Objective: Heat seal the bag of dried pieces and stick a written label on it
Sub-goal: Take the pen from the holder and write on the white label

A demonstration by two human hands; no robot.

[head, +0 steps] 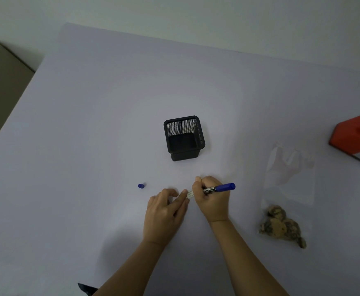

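My right hand [210, 197] grips a blue marker [219, 188], its blue end pointing right and its tip hidden under my fingers. A small white label [190, 193] lies on the table between my hands. My left hand [165, 207] rests beside the label, fingertips touching its left edge. The marker's blue cap [141, 186] lies loose to the left. A clear plastic bag [290, 180] lies flat at the right, with brown dried pieces [281, 226] bunched at its near end.
A black mesh pen holder [184, 137] stands empty behind my hands. An orange heat sealer [358, 137] sits at the right edge of the white table [89, 124]. The table's left edge drops off beside a beige surface [1, 67].
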